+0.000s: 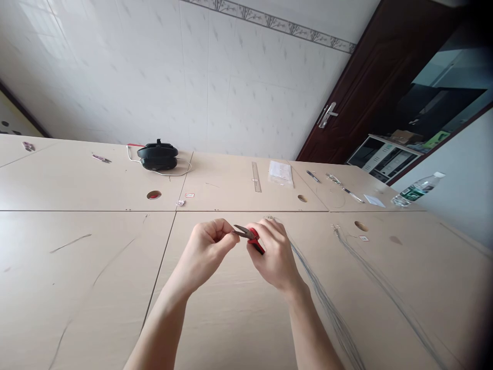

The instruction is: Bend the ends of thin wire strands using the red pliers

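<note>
My right hand (pixel 272 252) grips small pliers with red handles (pixel 252 237); their dark metal jaws point left toward my left hand (pixel 210 242). The left hand's fingers are pinched together right at the jaw tips, on something too small to make out, perhaps a thin wire end. Both hands hover over the middle of a light wooden table (pixel 96 267). A bundle of thin grey wires (pixel 327 303) runs from behind my right hand toward the near right.
A second wire bundle (pixel 381 288) lies further right. At the back sit a black round device with a cord (pixel 157 155), a clear ruler (pixel 256 176), a plastic bag (pixel 280 172), pens (pixel 313 176), and a water bottle (pixel 418 189). Cable holes (pixel 153 195) dot the tabletop.
</note>
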The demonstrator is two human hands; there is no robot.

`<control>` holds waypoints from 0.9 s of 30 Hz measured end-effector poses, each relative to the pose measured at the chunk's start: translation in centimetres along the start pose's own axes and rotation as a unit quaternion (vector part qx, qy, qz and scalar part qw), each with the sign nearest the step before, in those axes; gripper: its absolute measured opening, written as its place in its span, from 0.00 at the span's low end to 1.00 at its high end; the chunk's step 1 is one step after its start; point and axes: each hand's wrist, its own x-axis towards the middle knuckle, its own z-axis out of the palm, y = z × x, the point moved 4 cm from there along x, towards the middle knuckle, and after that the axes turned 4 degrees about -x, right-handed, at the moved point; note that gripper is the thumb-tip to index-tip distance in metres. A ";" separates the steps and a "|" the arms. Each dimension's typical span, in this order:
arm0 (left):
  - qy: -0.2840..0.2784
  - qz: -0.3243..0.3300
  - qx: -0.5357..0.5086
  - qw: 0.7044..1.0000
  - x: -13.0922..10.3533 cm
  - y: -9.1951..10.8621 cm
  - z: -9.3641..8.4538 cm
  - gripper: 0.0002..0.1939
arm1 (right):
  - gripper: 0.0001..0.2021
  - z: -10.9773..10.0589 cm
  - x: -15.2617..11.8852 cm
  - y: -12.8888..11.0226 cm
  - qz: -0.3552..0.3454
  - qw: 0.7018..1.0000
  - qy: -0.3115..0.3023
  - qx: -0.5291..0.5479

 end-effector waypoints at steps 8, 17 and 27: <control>-0.016 0.021 0.025 0.999 -0.2 0.1 -0.1 0.09 | 0.12 -0.2 0.1 0.1 -0.006 1.000 -0.013 -0.009; -0.023 0.032 0.048 0.998 -0.1 -0.3 -0.4 0.09 | 0.10 0.0 0.1 0.3 -0.002 0.999 -0.032 0.018; -0.029 0.023 0.066 0.997 -0.2 0.7 -0.3 0.11 | 0.09 0.1 -0.1 0.3 0.020 0.999 -0.043 0.022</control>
